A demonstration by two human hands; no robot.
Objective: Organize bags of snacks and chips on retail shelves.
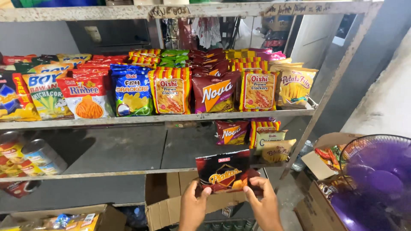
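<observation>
A dark red and black snack bag (225, 172) with a gold emblem is held upright in front of the shelves. My left hand (193, 206) grips its lower left corner, and my right hand (262, 203) grips its lower right edge. The bag hangs just in front of the middle shelf (128, 149), near a few small snack bags (257, 137) standing at that shelf's right end. The upper shelf (154, 117) carries a full row of colourful snack bags (171, 87).
Tin cans (30, 156) lie at the middle shelf's left end. An open cardboard box (171, 201) sits below my hands, another box of packets (55, 220) at lower left. At the right stand open cartons (321, 160) and a purple fan (376, 171).
</observation>
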